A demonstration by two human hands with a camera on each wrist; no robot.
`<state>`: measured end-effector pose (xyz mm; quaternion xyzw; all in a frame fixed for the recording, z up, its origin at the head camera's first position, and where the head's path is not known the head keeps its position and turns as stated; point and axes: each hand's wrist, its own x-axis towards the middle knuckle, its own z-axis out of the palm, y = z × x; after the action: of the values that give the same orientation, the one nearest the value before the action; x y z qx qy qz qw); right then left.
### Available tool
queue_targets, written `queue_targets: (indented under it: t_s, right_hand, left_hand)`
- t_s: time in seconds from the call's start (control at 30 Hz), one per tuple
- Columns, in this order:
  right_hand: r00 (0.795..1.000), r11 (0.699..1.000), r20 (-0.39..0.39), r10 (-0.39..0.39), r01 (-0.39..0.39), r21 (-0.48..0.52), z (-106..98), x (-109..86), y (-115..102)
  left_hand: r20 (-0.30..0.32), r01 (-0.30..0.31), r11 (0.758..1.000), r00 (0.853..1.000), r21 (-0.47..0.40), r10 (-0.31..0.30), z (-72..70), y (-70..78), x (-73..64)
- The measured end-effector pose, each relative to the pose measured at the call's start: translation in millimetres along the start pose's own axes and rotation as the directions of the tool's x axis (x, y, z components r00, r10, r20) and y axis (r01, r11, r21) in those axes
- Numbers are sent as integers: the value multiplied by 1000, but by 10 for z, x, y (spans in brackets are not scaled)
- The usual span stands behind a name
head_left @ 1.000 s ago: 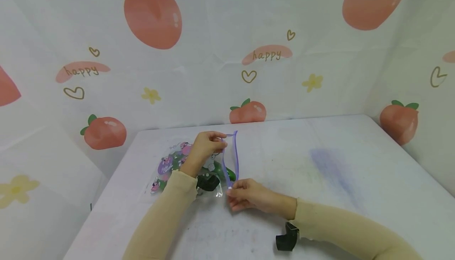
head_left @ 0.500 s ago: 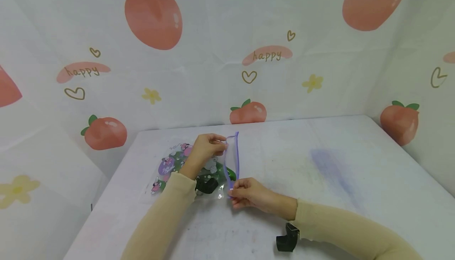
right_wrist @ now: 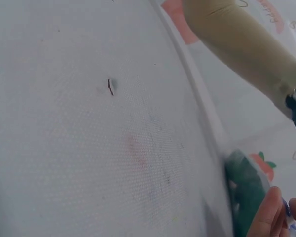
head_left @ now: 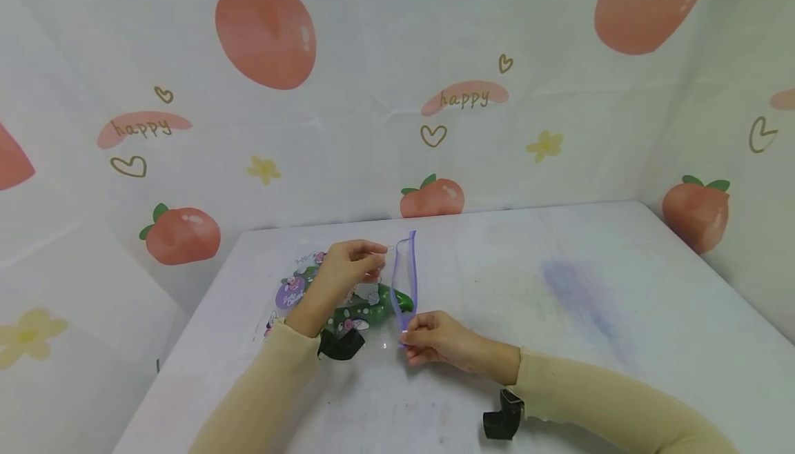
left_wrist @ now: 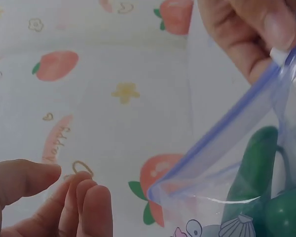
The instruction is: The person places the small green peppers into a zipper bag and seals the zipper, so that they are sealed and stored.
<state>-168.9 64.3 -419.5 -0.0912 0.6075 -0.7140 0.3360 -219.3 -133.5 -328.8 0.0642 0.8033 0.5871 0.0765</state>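
Observation:
A clear zip bag [head_left: 414, 268] with cartoon prints and a purple zip edge lies on the left half of the table. Its mouth faces right and gapes in the head view. Smooth green things [left_wrist: 254, 168], one long and one rounder, are inside; their exact kind is unclear. My right hand [head_left: 437, 339] pinches the white slider [left_wrist: 278, 56] at the near end of the zip. Over the bag's far part hovers my left hand [head_left: 348, 271], its fingers bent loosely and holding nothing. The left wrist view shows a gap between those fingertips and the bag's corner.
The white table [head_left: 497, 288] carries a bluish stain [head_left: 577, 295] on its right side. A fruit-printed cloth [head_left: 360, 95] hangs behind it. Black wrist mounts [head_left: 503, 416] stick out below both sleeves.
My left hand has let go of the bag's far rim and drawn back left, so more of the green things shows. The right hand stays nearly still at the slider.

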Motion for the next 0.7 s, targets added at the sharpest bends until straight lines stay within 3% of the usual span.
queue_targets:
  t_s: [0.23, 0.4, 0.7]
  right_hand:
    - [1000, 1000, 14, -14, 14, 4, -23, 2, 1]
    - [999, 1000, 21, -28, 29, -9, -28, -23, -17]
    - [1000, 999, -10, -22, 22, -38, -16, -58, -31]
  left_hand:
    - [123, 33, 999, 992, -28, -29, -5, -79, -223]
    - [228, 90, 996, 970, -21, -83, 56, -208, -402]
    - [338, 153, 988, 930, 8, -147, 114, -366, -668]
